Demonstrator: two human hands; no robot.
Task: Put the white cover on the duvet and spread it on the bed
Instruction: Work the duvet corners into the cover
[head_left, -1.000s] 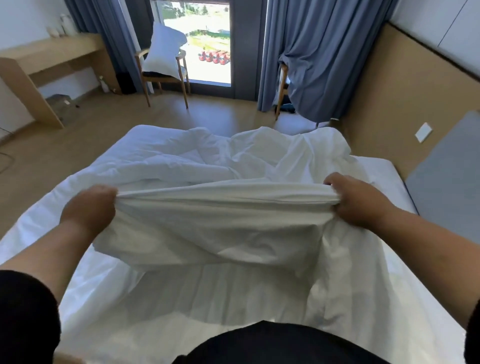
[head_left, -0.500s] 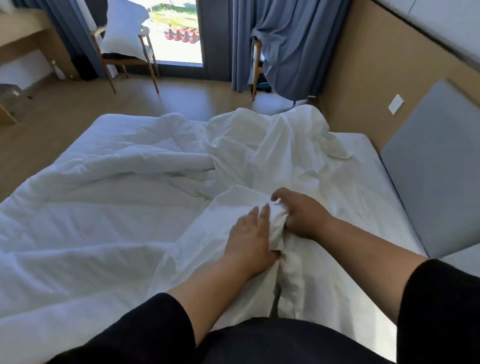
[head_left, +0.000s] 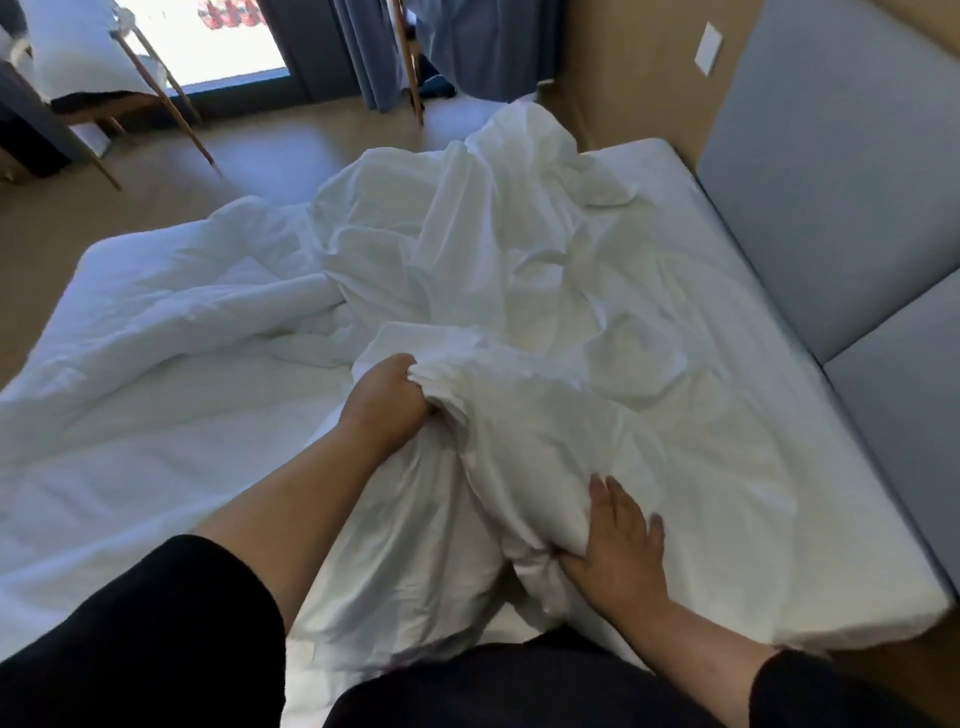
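The white cover lies crumpled across the middle and right of the bed. The puffy white duvet spreads over the bed's left half. My left hand grips a bunched fold of the white fabric near the bed's centre, fingers curled into it. My right hand is nearer to me, fingers fairly straight on top and thumb tucked under a thick roll of the same fabric, pinching it.
A grey padded headboard runs along the right. A wooden chair with a white pillow stands far left by the bright window. Blue curtains hang at the back. Tan floor lies beyond the bed.
A second ago both hands held a stretched fabric edge wide apart. They came together, then my left hand moved forward to grip a fold and my right drew back toward me.
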